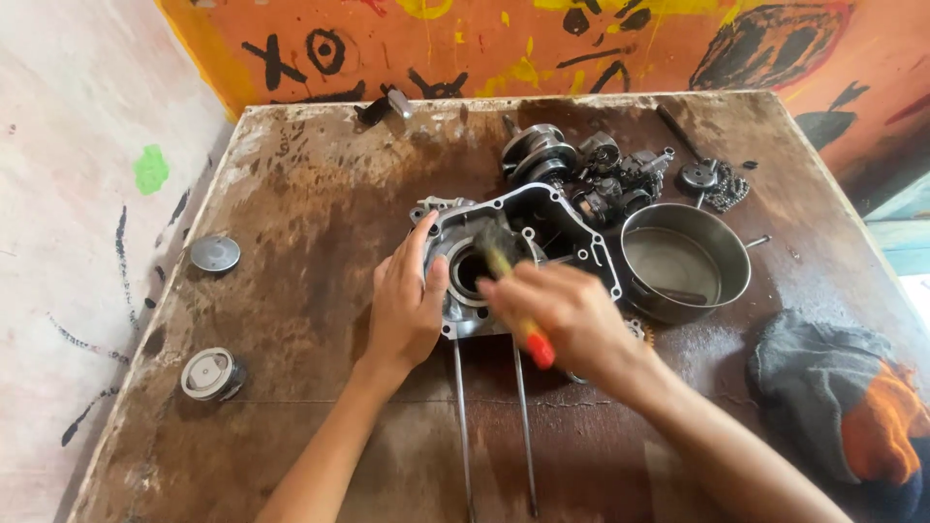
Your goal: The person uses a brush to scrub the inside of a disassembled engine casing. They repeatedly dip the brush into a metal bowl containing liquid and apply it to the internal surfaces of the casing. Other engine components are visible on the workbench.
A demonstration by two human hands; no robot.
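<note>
1. The engine crankcase (pixel 504 254) is a grey cast-metal housing with a black gasket rim and a round bore. It lies flat near the middle of the stained brown worktable, with two long studs pointing toward the person.
2. The brush (pixel 511 291) has a yellow handle with a red end and dark bristles. It is tilted, with the bristles at the crankcase's bore and blurred.

Even daylight is falling softly; right hand (pixel 562 315) is blurring, perhaps from motion; table (pixel 291 291) edges are bowing slightly.
</note>
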